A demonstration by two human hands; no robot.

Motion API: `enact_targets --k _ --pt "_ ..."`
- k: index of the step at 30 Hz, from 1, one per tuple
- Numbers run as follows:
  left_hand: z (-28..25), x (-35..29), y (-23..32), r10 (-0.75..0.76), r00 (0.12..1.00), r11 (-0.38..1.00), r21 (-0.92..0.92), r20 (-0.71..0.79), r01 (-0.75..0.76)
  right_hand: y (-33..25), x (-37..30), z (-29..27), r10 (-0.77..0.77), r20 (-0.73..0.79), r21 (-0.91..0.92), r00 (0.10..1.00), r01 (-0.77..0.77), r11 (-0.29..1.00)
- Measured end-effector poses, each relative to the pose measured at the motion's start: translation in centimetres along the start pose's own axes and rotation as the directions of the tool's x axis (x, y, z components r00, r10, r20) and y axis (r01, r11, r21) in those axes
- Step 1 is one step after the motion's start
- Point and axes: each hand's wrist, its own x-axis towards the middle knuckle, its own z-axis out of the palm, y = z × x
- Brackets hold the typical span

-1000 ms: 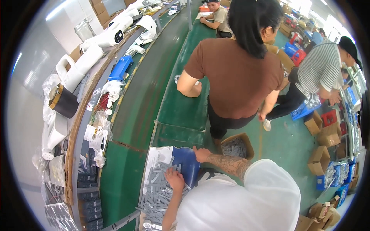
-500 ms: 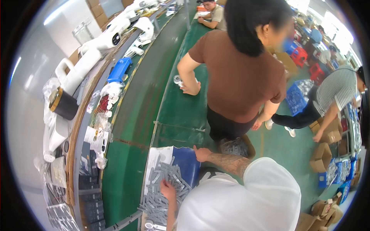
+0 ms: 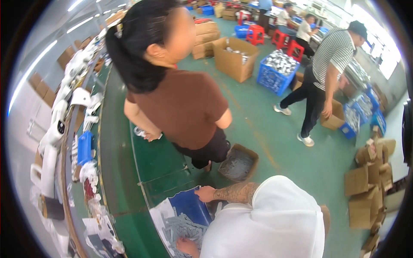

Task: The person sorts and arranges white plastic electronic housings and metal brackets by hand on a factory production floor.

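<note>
Worktop [image 3: 150, 161], long and green, extends under and beyond a blue sheet [image 3: 189, 205] with a wavy far edge. Beyond the sheet stands a co-worker in a brown shirt [image 3: 185, 107], turned toward the right. On the floor, beyond the sheet and to its right, an open carton [image 3: 248, 151] contains many grey pieces; its walls probably stop them scattering. White paper [image 3: 160, 215] lies along the sheet's left side, perhaps to shield the worktop. Grey strip-like parts [image 3: 185, 225] lie heaped at the sheet's near left, overlapping it, likely to be within easy reach. The right hand [image 3: 206, 194] is curled at the sheet's far right corner, perhaps steadying it; whether it pinches the edge cannot be told. The left hand [image 3: 188, 247] rests among the heaped parts, nearer than the sheet; blur hides whether its fingers are spread or pinching one.
</note>
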Motion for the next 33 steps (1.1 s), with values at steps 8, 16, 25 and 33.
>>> enact_targets --k 8,16,25,33 --pt "3.9 2.4 0.4 0.267 0.962 0.928 0.285 -0.064 -0.239 4.8 -5.9 0.9 0.194 -0.045 0.062 0.98 -0.191 0.98" --pt "3.3 1.5 2.3 0.237 0.972 0.922 0.313 0.008 -0.227 9.1 -5.7 2.5 0.417 0.126 0.075 0.9 -0.428 0.901" --pt "3.7 1.9 0.4 0.247 0.969 0.951 0.197 -0.023 -0.238 9.2 -7.5 1.5 0.348 0.421 0.005 0.838 -0.385 0.923" --pt "2.5 1.6 0.7 0.283 0.959 0.949 0.154 -0.028 -0.275 11.2 -7.2 3.6 0.348 0.459 0.049 0.818 -0.414 0.909"
